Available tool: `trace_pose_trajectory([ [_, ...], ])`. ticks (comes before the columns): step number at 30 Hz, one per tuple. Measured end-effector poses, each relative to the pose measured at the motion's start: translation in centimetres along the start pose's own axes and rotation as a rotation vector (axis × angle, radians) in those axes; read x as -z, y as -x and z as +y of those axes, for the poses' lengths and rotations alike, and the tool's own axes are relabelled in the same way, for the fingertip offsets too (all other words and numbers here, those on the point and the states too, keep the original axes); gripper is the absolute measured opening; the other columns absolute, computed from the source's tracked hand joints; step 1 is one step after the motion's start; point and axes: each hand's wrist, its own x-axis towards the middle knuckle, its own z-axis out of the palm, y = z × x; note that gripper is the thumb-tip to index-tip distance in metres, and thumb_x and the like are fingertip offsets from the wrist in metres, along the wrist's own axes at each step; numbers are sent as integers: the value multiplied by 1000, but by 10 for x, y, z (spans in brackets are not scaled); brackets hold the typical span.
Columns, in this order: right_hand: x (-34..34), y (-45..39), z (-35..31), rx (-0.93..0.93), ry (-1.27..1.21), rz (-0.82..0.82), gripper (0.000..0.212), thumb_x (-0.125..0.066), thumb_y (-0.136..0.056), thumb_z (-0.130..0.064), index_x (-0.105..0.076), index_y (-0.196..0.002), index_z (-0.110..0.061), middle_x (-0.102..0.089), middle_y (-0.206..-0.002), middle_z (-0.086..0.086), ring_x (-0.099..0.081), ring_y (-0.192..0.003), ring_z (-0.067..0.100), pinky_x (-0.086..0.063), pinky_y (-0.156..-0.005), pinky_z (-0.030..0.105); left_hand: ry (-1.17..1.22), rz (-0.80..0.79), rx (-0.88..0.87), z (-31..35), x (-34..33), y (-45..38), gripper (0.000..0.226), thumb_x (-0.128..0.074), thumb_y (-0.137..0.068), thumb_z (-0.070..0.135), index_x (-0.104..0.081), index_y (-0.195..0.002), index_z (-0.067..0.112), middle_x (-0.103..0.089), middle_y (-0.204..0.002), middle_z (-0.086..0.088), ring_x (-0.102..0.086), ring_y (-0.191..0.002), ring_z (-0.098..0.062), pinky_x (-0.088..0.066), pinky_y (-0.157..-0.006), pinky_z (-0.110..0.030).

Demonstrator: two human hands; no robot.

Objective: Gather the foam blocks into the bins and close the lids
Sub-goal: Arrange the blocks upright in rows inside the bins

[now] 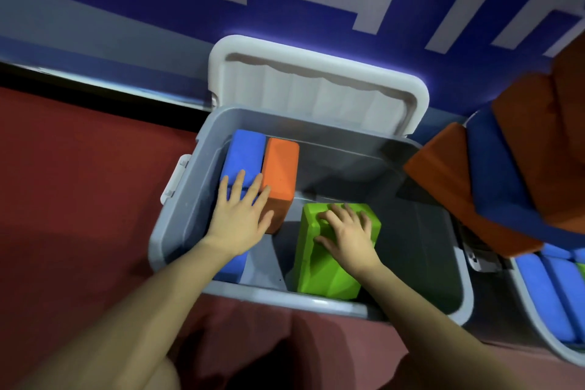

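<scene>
An open grey bin (177, 215) stands on the red floor with its white lid (316, 73) tipped back against the wall. Inside, a blue foam block (245, 152) and an orange foam block (281, 168) stand side by side at the left. My left hand (242, 215) lies flat with straight fingers on these two blocks. A green foam block (326, 266) sits tilted near the bin's front middle. My right hand (346, 233) grips its upper end, fingers curled over the top and thumb on the side.
A stack of orange and blue foam blocks (506, 168) rises at the right, overhanging the bin's right rim. A second grey bin (538, 336) holding blue blocks sits at the lower right. A blue and white wall runs behind. Red floor lies to the left.
</scene>
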Motion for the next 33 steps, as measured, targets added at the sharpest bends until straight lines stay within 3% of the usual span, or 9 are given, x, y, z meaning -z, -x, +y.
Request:
trace_pose_trajectory([
  [3,6,9,2,-7,-15,-49,43,-61,-91,-38,-52,-131,-28,-34,-153,0,-23,-145,26,-12,-113,50,60,25,-159,24,5,1,58,-35,-82,49,-67,-118,15,-62,-128,-5,-50,-123,-32,-31,-101,-53],
  [8,18,26,21,71,-39,-26,49,-73,-79,-26,-61,-125,-13,-52,-140,13,-56,-121,32,-39,-91,55,60,-105,-327,70,15,-11,59,-40,-89,51,-55,-134,17,-55,-137,-2,-49,-129,-29,-28,-104,-55],
  [11,20,35,37,30,-9,-76,60,-58,-93,-36,-37,-146,-21,-19,-159,11,-27,-142,29,-19,-109,45,18,-147,-323,71,5,-15,55,-33,-82,49,-70,-116,25,-68,-119,1,-64,-108,-30,-43,-91,-55],
  [15,24,42,44,20,67,-214,66,-48,-96,-41,-12,-151,-41,0,-161,11,-1,-146,37,-7,-116,53,-8,-167,-306,64,4,-9,57,-27,-85,52,-65,-121,32,-66,-123,2,-59,-113,-40,-42,-89,-60],
  [18,29,44,45,49,122,-231,68,-51,-95,-36,-12,-150,-42,-11,-157,14,-8,-144,37,-6,-116,59,-1,-247,-327,64,12,-3,64,-17,-86,57,-53,-134,35,-54,-137,3,-46,-128,-40,-26,-100,-62],
  [22,39,45,50,93,139,-221,67,-55,-91,-48,-21,-149,-44,-29,-143,14,-30,-134,35,-6,-114,60,-57,-208,-326,64,3,5,53,-25,-93,48,-60,-129,29,-66,-123,0,-63,-109,-34,-34,-94,-53],
  [26,41,51,48,191,180,-172,68,-61,-82,-59,-36,-143,-44,-46,-126,15,-50,-105,35,-49,-88,49,2,-215,-338,59,1,9,69,-7,-86,56,-23,-150,35,-41,-149,3,-42,-133,-36,-20,-106,-53],
  [29,37,53,48,185,149,-215,70,-54,-90,-54,-17,-148,-48,-25,-151,8,-33,-126,31,-40,-101,43,65,-236,-323,56,-3,9,81,19,-68,63,12,-145,41,-9,-160,9,-8,-147,-28,-2,-112,-51],
  [33,39,54,49,160,113,-261,69,-49,-96,-46,-6,-150,-46,-11,-159,5,-21,-137,31,-30,-110,41,80,-203,-317,62,-4,7,98,37,-58,69,12,-148,40,-5,-160,11,-7,-147,-25,-2,-112,-48],
])
